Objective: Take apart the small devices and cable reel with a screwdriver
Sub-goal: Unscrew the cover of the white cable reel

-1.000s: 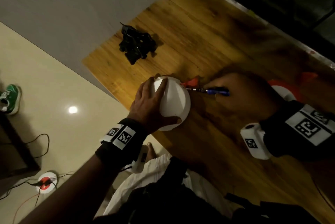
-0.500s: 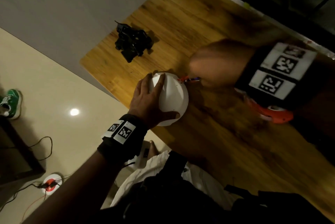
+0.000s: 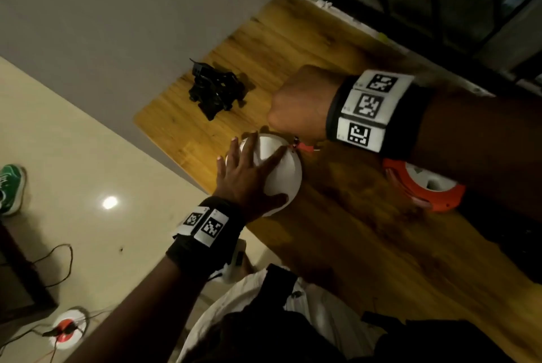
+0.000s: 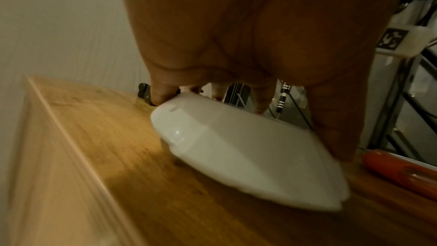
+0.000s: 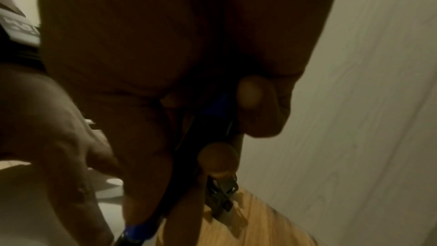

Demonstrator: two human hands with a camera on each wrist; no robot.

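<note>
Wooden tabletop against a pale wall, seen from the head: left hand spread flat over smooth white domed device near the edge; right hand fisted just beyond it; orange cable reel to the right, black parts well behind. Left wrist: fingers pressed on glossy dome, banded metal shaft behind. Right wrist: fingers curled round dark, blue-banded screwdriver.
</note>
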